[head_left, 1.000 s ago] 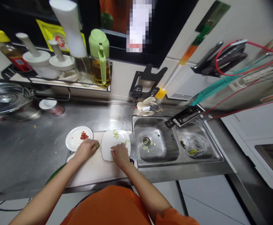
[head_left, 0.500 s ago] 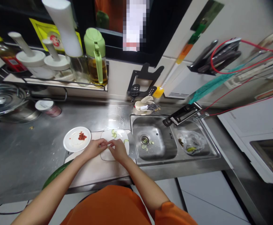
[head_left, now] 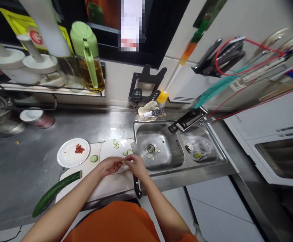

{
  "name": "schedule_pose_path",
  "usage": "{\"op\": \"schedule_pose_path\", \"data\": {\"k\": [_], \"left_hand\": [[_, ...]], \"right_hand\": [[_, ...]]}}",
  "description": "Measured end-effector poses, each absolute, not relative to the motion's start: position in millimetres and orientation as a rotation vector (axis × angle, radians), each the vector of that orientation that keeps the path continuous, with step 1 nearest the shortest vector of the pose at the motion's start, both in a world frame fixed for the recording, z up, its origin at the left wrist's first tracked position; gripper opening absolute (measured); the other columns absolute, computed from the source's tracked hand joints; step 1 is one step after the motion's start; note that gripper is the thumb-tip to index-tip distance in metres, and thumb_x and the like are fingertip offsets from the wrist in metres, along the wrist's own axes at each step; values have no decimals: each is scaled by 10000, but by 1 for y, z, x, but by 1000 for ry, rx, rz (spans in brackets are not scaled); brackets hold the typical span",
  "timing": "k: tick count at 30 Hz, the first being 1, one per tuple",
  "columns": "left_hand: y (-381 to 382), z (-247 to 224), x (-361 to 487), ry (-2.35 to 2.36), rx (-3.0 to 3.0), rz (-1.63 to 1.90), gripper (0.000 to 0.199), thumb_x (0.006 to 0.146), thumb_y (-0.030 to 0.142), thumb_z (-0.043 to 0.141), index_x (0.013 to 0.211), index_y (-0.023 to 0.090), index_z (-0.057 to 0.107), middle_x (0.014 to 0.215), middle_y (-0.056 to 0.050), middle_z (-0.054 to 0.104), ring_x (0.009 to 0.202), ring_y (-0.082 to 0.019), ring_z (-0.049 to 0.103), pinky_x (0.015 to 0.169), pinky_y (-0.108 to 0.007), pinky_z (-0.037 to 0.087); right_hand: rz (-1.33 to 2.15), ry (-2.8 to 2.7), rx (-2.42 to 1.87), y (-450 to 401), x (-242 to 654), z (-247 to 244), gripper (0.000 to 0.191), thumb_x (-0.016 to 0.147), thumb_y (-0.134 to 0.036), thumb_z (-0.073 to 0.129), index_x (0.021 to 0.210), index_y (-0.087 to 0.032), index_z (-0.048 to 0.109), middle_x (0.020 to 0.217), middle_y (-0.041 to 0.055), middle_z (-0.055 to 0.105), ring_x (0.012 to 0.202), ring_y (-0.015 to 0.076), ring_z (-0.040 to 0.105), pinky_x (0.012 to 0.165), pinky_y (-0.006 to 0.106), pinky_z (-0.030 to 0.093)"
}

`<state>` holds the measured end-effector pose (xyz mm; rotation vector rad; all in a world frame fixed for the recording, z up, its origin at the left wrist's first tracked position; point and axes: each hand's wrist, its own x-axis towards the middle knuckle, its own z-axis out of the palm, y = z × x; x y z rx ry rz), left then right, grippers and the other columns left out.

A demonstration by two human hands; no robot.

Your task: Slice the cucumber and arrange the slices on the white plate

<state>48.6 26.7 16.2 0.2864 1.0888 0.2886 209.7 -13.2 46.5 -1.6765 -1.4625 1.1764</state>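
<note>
My left hand (head_left: 111,165) and my right hand (head_left: 136,165) meet over the front of a white plate (head_left: 107,151). Both have their fingertips pinched together on a small pale piece, which looks like a cucumber slice and is mostly covered by the fingers. Thin cucumber slices (head_left: 116,144) lie fanned at the plate's far side, with more at its right. The plate rests on a light cutting board (head_left: 111,186). A short cucumber piece (head_left: 94,158) lies left of the plate. A knife's black handle (head_left: 137,187) shows beside my right wrist, its blade mostly hidden.
A long cucumber (head_left: 54,193) crosses the board's left edge. Behind it stands a round plate (head_left: 69,153) with red chopped bits. At the right is a double sink (head_left: 166,161) with scraps, a faucet (head_left: 186,122) and a plastic bag (head_left: 203,148). An oil bottle (head_left: 91,64) stands on the rack.
The view has turned to the right. My joined hands have shifted right and nearer across the plate, uncovering the cucumber piece, the long cucumber's cut end and the knife handle.
</note>
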Motion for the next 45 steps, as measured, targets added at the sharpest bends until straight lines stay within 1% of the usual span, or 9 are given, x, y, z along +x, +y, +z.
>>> {"op": "schedule_pose_path", "data": {"k": [4,6,9,12,16,19,22,29,45], "left_hand": [[32,11,55,1140,384,325,407,534,210,798,899,118,643,626,8,628,524,-62,557,468,-149,375],[36,9,58,1220,521,338,408,515,248,804,869,116,650,606,4,626,541,-84,568,480,-173,377],[43,3,63,1324,788,372,303,569,280,756,813,128,663,615,-10,643,566,-109,580,510,-207,403],[50,-4,68,1405,1067,408,205,625,267,697,796,155,679,704,-21,685,615,-123,602,593,-231,447],[58,-7,74,1538,1334,371,186,680,284,645,831,192,703,770,-5,707,703,-141,631,681,-242,454],[60,-7,77,1587,1450,354,180,705,264,619,849,210,713,813,1,720,782,-151,642,734,-241,451],[60,-5,79,1594,1530,331,191,729,252,594,869,214,717,843,0,727,814,-156,646,746,-238,451],[62,-2,82,1573,1674,298,212,769,245,548,894,222,718,897,-3,730,844,-166,645,764,-246,449],[64,-3,84,1532,1730,373,197,768,231,538,854,216,715,867,-6,721,831,-162,629,762,-258,440]], "right_hand": [[1199,-1342,-1750,-18,218,37,134,728,-253,569,750,-165,668,716,6,660,684,133,584,667,229,445],[1197,-1293,-1794,-18,220,30,140,718,-254,564,740,-163,668,691,3,652,655,131,571,644,225,441],[1148,-1254,-1876,-13,220,19,146,708,-249,555,729,-161,670,665,2,645,630,130,564,629,222,432],[1055,-1260,-1988,-6,219,9,158,720,-248,532,728,-173,671,654,-6,646,620,131,565,622,221,422],[961,-1284,-2115,3,217,3,156,739,-245,531,744,-187,676,682,-6,662,632,130,569,628,222,404],[929,-1301,-2204,6,216,4,157,749,-220,539,813,-196,680,717,-1,671,685,139,577,631,225,382],[874,-1341,-2297,7,214,9,187,755,-199,547,892,-211,674,754,6,677,775,165,577,657,243,364],[827,-1424,-2381,8,208,16,207,798,-188,526,969,-228,636,840,18,674,953,207,528,735,282,338],[782,-1468,-2374,8,208,18,124,828,-210,517,879,-235,627,780,12,643,932,201,496,698,280,287]]}}
